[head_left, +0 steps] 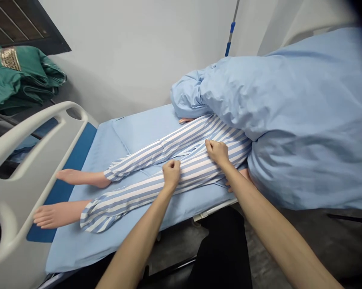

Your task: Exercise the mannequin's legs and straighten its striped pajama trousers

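At far left, a bundle of folded green cloth with a patterned gold band lies beyond the bed, below a dark barred panel set against the pale wall. Next stands the bed's light grey end board, pierced by openings and bordered on its inner side by a blue strip. Two bare feet of a lying figure reach this strip: the far foot and, lower in view, the near foot. From them the blue-and-white striped trousers extend rightward along both legs, over the light blue sheet; the near cuff is loose and wide.

At centre, the person's left hand is curled into a fist at the near trouser leg, around the knee. The right hand, likewise closed, lies farther right, over the upper thigh. Whether either fist has cloth caught inside cannot be told. One hand of the lying figure shows beyond the far thigh, partly under the cover.

Farther right, a slim pole with blue fittings stands behind the bed. A thick light blue cover, bunched at its left edge, hides the upper trousers and fills the right side.
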`<state>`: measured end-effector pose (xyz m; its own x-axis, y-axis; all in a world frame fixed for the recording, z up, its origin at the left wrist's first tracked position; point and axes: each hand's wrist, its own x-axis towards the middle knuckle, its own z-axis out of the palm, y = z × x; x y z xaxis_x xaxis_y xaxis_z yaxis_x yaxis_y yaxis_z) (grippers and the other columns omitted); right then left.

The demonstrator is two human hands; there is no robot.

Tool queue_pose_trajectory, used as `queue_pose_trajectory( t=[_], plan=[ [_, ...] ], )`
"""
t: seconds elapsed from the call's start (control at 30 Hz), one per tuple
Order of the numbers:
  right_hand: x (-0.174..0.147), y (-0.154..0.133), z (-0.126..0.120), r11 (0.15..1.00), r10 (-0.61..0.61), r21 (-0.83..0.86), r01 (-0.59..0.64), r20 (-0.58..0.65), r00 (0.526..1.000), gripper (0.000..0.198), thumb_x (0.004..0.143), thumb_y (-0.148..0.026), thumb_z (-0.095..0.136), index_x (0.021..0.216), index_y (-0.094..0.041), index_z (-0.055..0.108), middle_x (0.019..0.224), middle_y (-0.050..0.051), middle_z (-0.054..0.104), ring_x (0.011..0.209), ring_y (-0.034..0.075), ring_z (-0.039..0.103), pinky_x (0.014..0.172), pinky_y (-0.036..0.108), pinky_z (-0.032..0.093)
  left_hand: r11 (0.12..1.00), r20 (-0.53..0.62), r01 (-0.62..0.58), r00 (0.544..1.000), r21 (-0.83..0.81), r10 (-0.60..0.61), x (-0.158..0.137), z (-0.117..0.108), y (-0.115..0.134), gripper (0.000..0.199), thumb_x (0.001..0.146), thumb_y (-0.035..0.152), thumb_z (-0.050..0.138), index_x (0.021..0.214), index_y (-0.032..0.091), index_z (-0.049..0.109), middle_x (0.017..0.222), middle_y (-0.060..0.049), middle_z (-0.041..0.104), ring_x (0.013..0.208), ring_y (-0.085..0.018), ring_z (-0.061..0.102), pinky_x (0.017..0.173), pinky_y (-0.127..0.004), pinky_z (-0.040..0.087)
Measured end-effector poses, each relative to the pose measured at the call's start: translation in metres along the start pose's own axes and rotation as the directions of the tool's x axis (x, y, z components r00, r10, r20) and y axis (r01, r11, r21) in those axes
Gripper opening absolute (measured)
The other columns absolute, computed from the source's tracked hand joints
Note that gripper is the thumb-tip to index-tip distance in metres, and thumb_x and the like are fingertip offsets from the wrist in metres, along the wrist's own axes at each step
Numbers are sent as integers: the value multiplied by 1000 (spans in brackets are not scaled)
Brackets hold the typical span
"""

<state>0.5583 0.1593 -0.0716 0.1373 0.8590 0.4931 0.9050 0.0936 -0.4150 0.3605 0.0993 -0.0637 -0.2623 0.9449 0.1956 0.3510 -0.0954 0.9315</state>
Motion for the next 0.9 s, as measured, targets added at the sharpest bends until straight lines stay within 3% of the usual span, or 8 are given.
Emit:
queue_pose_trajectory(
  t=[0.2, 0.27, 0.37, 0.53, 0.63, 0.7, 0.8, 0.9],
  plan=[
    [-1, -2, 1, 998, -11, -55, 10, -4, 1000, 46, 87, -42, 33, 55, -16, 54, 50, 3, 49, 49, 11, 34, 54, 28, 13, 992, -129, 51, 991, 111, -36, 13, -143, -30, 25, 65, 24, 48, 43, 19, 36, 42, 6, 33, 47, -8, 32, 50, -22, 26],
    [-2, -5, 0, 999, -2, -47, 3, 7, 1000, 45, 87, -42, 33, 54, -17, 53, 50, 3, 47, 49, 11, 32, 54, 29, 12, 966, -141, 77, 989, 246, -43, 12, -188, -46, 24, 65, 25, 48, 44, 19, 37, 43, 6, 34, 49, -9, 34, 51, -22, 27],
    [-3, -9, -3, 999, 11, -31, -10, 31, 999, 44, 86, -42, 33, 53, -18, 50, 50, 3, 44, 49, 11, 28, 55, 30, 13, 916, -210, 119, 977, 383, -39, 7, -231, -72, 26, 67, 31, 47, 46, 19, 36, 45, 5, 34, 51, -10, 35, 52, -22, 27],
    [0, -22, -8, 998, 42, -49, -40, 42, 998, 42, 83, -41, 39, 49, -18, 47, 49, 2, 41, 48, 10, 24, 54, 30, 13, 726, -171, 134, 985, 674, -24, 3, -237, -97, 27, 69, 33, 43, 46, 20, 35, 46, 2, 37, 49, -12, 32, 52, -26, 19],
    [-17, -57, 7, 998, 42, -42, -40, 46, 998, 40, 84, -37, 38, 49, -18, 48, 47, 0, 42, 46, 10, 26, 52, 28, 14, 667, -216, 195, 975, 719, -52, 4, -231, -100, 27, 70, 34, 42, 47, 21, 35, 48, 0, 40, 49, -14, 31, 52, -27, 16],
    [-44, -103, 28, 993, -80, 96, 70, 107, 991, 41, 84, -32, 36, 48, -18, 47, 46, -1, 43, 45, 9, 29, 51, 25, 16, 680, -214, 184, 976, 710, -40, 5, -231, -101, 27, 70, 34, 42, 47, 21, 35, 48, 0, 40, 49, -14, 31, 52, -27, 15],
    [-95, -199, 64, 856, -417, 388, 341, 130, 900, 38, 82, -28, 39, 46, -18, 45, 45, -1, 45, 45, 9, 34, 50, 23, 18, 743, -210, 149, 978, 653, -12, 6, -237, -103, 29, 70, 32, 42, 47, 20, 30, 46, 1, 35, 49, -13, 28, 52, -27, 16],
    [-130, -293, 85, 750, -530, 532, 393, 129, 838, 35, 83, -27, 39, 49, -19, 47, 47, -1, 48, 46, 9, 36, 51, 24, 19, 851, -178, 103, 984, 516, -11, 8, -244, -105, 28, 70, 29, 43, 47, 20, 31, 46, 2, 35, 48, -12, 28, 52, -26, 19]
  ],
)
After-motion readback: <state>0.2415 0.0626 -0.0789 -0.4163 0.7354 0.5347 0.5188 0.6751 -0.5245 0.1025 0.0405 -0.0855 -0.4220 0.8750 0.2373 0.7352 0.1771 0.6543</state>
